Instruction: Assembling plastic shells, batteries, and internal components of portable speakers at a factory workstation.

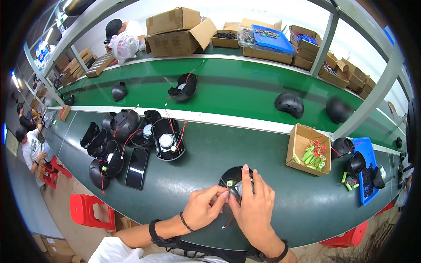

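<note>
A black rounded speaker shell (223, 176) lies on the green bench in front of me, open side up. Inside it are a green battery cell (230, 183) and a round silver speaker (239, 187), partly covered by my fingers. My left hand (202, 208) pinches a thin red wire beside the cell, at the shell's near edge. My right hand (254, 206) lies over the shell's right side, fingers stretched out and thumb near my left fingertips. A red wire with a small white connector (223, 227) trails onto the bench below the shell.
Left stand several black shells (125, 122) with speakers, beside a phone (137, 168). A cardboard box (298, 164) of green cells and a blue tray (365, 197) of small black parts are at right. Beyond runs a green conveyor (237, 90) carrying shells, under a metal frame.
</note>
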`<state>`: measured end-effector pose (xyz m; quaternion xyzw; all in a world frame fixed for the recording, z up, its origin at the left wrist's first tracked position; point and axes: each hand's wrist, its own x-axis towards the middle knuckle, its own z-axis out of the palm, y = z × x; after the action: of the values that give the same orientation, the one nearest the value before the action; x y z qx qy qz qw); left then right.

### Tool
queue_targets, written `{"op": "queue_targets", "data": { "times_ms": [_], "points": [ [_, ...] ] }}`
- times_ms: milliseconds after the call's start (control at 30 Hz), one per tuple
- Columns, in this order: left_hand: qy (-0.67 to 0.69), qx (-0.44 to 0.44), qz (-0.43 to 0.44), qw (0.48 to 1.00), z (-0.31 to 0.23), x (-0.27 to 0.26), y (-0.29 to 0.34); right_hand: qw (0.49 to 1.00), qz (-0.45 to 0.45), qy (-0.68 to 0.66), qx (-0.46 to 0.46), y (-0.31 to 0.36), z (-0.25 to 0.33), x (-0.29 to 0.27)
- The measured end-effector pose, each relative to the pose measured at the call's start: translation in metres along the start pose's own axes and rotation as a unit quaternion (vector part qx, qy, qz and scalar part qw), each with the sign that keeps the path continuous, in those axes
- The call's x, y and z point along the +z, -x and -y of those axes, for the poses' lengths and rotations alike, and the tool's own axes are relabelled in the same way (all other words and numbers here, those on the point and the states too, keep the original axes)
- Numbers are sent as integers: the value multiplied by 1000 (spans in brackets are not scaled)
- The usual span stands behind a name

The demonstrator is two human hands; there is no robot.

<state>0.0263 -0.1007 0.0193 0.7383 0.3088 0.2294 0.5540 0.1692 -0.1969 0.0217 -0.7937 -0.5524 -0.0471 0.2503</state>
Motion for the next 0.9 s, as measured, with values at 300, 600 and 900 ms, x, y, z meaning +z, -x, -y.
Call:
{"op": "queue_targets", "data": {
  "times_ms": [300,600,900],
  "points": [
    [-97,77,-36,992,-5,-4,-11,1000,28,3,4,-3,-2,-3],
    [-182,189,-38,964,-13,-18,-35,1000,19,3,-1,-1,-5,-3],
    [-127,103,12,986,-8,-6,-16,1000,14,3,3,-2,-5,-1]
  ]
}}
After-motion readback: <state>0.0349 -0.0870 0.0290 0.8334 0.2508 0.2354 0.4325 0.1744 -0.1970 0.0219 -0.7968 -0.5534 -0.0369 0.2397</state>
